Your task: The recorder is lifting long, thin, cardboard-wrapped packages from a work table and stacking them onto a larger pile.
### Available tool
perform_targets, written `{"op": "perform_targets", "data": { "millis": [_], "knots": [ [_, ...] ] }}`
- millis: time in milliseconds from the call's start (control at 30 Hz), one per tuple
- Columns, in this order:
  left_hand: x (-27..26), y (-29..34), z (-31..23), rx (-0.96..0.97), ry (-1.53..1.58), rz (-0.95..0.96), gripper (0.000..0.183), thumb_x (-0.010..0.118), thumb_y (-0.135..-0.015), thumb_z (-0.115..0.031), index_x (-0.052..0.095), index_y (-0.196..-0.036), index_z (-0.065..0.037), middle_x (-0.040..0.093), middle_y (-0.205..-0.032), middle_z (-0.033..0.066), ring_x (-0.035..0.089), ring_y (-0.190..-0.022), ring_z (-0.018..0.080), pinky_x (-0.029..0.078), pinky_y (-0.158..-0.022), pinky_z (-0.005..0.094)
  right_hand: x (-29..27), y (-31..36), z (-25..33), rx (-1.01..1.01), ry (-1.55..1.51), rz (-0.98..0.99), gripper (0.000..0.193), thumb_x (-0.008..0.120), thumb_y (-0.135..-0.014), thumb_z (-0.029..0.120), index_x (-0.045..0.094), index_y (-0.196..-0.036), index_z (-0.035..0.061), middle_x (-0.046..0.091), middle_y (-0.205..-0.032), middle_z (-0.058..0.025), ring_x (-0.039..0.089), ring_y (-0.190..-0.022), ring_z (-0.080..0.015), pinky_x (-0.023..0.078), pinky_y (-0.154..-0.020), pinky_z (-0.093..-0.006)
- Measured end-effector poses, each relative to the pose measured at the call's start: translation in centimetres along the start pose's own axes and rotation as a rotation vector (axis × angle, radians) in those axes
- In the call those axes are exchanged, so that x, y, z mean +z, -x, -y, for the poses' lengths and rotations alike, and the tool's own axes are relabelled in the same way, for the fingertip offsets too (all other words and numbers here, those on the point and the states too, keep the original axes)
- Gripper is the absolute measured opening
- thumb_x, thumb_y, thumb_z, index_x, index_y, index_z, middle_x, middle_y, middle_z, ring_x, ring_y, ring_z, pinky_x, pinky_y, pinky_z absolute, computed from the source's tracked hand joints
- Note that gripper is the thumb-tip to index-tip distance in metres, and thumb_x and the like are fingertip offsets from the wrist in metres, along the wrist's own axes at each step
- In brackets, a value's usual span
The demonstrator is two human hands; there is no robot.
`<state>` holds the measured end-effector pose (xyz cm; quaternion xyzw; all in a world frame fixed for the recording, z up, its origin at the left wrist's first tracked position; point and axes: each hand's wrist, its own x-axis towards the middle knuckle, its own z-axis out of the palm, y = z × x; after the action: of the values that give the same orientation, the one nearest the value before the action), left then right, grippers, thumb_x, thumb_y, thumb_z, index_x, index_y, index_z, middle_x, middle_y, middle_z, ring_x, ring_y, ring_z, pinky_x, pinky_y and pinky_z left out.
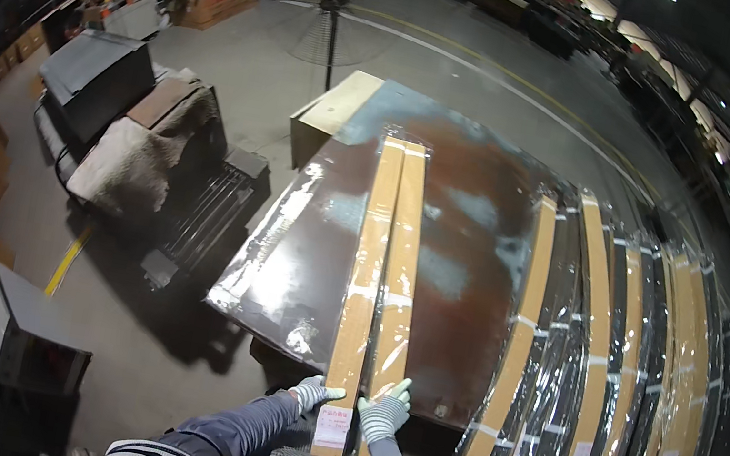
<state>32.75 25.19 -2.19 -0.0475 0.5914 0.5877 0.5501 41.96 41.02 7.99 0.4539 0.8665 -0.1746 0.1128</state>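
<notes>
A long narrow bundle (368, 258) lies lengthwise on the brown, worn tabletop (462, 341). It has two tan cardboard strips in clear plastic, bound with white bands, and its near end overhangs the front edge. A white label with red print (332, 425) is on that near end. My left hand (314, 393), in a striped glove, grips the bundle's left edge with the thumb on top. On the right edge, my right hand (384, 413), gloved alike, closes round the bundle with its thumb pointing up. The fingers underneath are partly hidden.
Several similar plastic-wrapped bundles (598, 364) lie side by side at the right. A pedestal fan (335, 1) stands beyond the table, near a pale box (336, 112). Dark machinery with a cloth-covered part (130, 160) is at left. A grey cabinet (30, 327) stands nearer, lower left.
</notes>
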Motion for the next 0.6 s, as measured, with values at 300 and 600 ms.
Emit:
{"op": "perform_targets", "data": {
  "millis": [300, 600],
  "knots": [
    [-0.6, 2.1, -1.1, 0.060, 0.104, 0.165, 0.052, 0.079, -0.085, -0.026, 0.062, -0.128, -0.001, 0.068, -0.120, 0.0111, 0.066, -0.105, 0.0225, 0.050, -0.094, 0.0358, 8.6, -6.6, -8.9, -0.471, -0.528, 0.179, 0.121, 0.092, -0.056, 0.040, 0.023, -0.141, -0.0111, 0.057, -0.107, -0.0279, 0.061, -0.097, -0.0390, 0.053, -0.085, -0.0446],
    [-7.0, 7.2, -3.2, 0.172, 0.467, -0.282, 0.035, 0.076, -0.088, -0.017, 0.066, -0.119, -0.002, 0.072, -0.107, 0.0092, 0.069, -0.095, 0.0206, 0.057, -0.080, 0.0340, -1.2, -4.5, 7.7, -0.954, 0.079, 0.234, 0.115, 0.087, -0.058, 0.032, 0.028, -0.148, -0.0068, 0.056, -0.115, -0.0272, 0.057, -0.106, -0.0406, 0.049, -0.091, -0.0483]
  ]
}}
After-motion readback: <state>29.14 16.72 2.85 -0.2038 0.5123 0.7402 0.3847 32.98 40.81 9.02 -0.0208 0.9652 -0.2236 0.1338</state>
